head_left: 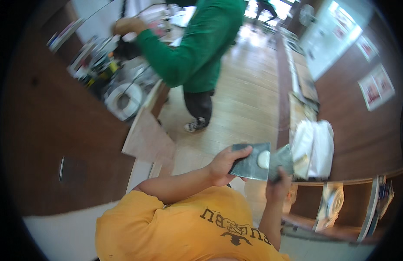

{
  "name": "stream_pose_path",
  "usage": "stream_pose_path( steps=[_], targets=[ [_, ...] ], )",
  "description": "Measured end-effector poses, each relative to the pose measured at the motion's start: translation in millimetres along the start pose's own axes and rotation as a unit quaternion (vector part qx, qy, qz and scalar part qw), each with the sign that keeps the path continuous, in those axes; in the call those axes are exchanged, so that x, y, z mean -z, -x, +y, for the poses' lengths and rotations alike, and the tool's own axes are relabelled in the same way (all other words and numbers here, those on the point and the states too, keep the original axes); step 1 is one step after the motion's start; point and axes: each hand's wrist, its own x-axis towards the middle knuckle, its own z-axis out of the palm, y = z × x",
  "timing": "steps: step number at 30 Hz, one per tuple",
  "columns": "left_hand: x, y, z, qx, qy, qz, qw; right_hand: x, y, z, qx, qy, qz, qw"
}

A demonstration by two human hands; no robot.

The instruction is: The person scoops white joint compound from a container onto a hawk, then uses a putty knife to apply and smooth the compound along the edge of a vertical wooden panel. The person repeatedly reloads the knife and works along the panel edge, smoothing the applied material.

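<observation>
My left hand (221, 167) grips a flat, dark grey rectangular piece (247, 164) by its left edge, with the thumb laid on top. A white oval patch (264, 159) shows near that piece's right edge; whether it is a separate thing I cannot tell. Just to the right, my right hand (278, 187) is closed on a second flat grey piece (283, 160), blurred by motion. The two pieces are side by side in front of my yellow shirt (179, 222), and their edges meet or overlap in this view. What material they are made of is unclear.
A person in a green top (188, 48) stands ahead at a cluttered worktable holding a white roll (124, 101). A wooden panel (145, 139) juts out at its near corner. On the right, a white bag (314, 148) rests on a ledge above open shelves (351, 200).
</observation>
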Motion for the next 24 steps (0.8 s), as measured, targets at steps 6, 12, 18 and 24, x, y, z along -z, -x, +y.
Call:
stream_pose_path(
  steps=[6,12,18,24],
  targets=[
    [-13.3,25.9,-22.2,0.065,0.015,0.003,0.998,-20.1,-41.2,14.6,-0.211,-0.165,-0.334,0.904],
    [-12.7,54.5,7.2,-0.104,0.044,0.072,0.991,38.1,-80.2,31.8,-0.317,0.059,-0.283,0.903],
    [-17.8,87.8,1.1,-0.187,0.021,0.160,0.969,21.7,-80.7,15.4,-0.319,0.080,-0.267,0.906],
    [-3.5,92.8,-12.0,-0.213,0.058,0.168,0.961,1.9,-99.5,47.6,-0.392,0.001,-0.335,0.857]
  ],
)
